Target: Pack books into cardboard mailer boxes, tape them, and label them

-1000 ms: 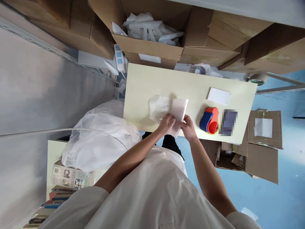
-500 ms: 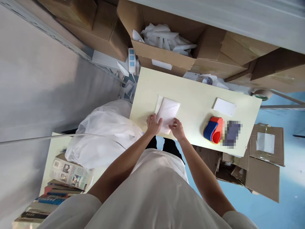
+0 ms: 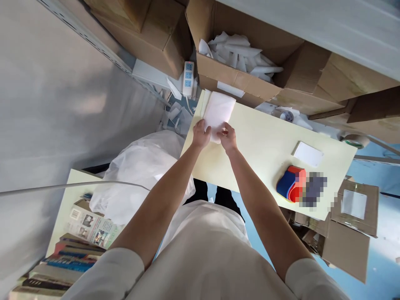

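A flat, soft white packet (image 3: pixel 219 109) lies near the far left corner of the pale yellow table (image 3: pixel 250 139). My left hand (image 3: pixel 201 134) grips its near left edge, thumb on top. At the near right corner, my right hand (image 3: pixel 227 135) pinches the packet between thumb and fingers. A thin pale sheet shows along the packet's left side, partly hidden under it. What the packet contains, if anything, cannot be seen.
Behind the table, an open cardboard box (image 3: pixel 237 77) holds several white pieces. A power strip (image 3: pixel 188 79) stands to its left. Further right on the table are a white stack (image 3: pixel 308 154), a red and blue holder (image 3: pixel 289 183) and a blurred-out dark object. A white plastic bag (image 3: pixel 137 171) bulges at left.
Both hands have moved forward with the white packet, from near the table's front edge toward its far left corner. The view has shifted slightly.
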Tool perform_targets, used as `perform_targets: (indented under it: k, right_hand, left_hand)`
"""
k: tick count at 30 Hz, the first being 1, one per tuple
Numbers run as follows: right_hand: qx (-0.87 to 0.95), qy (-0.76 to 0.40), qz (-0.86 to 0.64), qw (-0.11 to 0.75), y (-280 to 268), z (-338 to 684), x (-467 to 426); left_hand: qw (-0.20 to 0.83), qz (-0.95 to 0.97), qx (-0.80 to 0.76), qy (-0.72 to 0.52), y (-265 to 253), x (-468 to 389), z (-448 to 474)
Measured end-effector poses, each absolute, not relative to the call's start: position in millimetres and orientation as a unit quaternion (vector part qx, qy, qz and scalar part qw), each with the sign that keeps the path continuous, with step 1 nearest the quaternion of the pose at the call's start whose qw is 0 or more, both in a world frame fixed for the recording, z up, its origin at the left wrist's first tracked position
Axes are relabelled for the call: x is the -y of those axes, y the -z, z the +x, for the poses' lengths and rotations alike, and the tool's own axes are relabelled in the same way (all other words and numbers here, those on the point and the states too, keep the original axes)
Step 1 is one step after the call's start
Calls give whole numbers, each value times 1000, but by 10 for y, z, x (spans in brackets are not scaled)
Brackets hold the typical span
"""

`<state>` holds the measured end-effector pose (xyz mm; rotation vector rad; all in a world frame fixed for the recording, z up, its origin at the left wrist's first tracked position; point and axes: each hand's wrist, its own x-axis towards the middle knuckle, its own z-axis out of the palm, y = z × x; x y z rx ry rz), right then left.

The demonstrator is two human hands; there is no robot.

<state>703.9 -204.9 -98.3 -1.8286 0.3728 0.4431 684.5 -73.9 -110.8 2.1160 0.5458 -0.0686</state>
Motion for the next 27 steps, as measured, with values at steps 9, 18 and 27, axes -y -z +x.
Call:
perform_targets:
  k: [9, 18, 27]
  right_hand:
    - [-114, -148, -812, 553, 925, 6752, 2235]
    - [-56, -240, -805, 540, 511, 5432, 3038]
    - [95, -294, -773, 555, 62, 4889, 3249]
  left_hand:
    - [416, 885, -209, -31, 946, 866, 6642]
    - [468, 874, -124, -53, -64, 1503, 5414]
    - [616, 713, -330, -61, -323, 1802, 3859]
